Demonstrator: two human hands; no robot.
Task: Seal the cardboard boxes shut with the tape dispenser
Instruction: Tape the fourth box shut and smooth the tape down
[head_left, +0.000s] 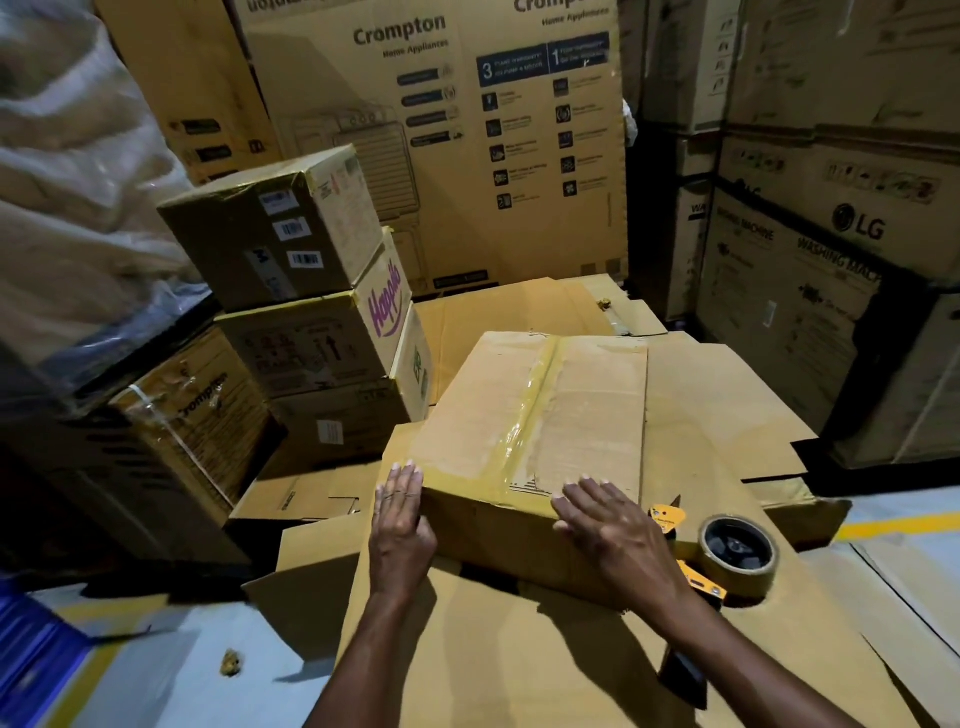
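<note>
On the warehouse floor, over a spread of flattened cardboard, both hands are set against the near end of the cardboard box. The left hand lies flat against the near-left corner, fingers straight and close together, tips reaching the top edge. The right hand is laid over the near top edge, fingers spread. Neither grip is closed on anything; both are open palms against the box.

The box's flaps are down, and a strip of tape runs along the middle seam. The tape dispenser lies on the cardboard just right of the right hand, apart from the box.

A stack of smaller boxes stands to the left. Behind it is a tall Crompton carton, and LG washing machine cartons stand to the right. A yellow line marks the floor.

The right forearm hides part of the dispenser. A plastic-wrapped bulk at far left is blurred, and a small scrap on the floor is too small to identify.
</note>
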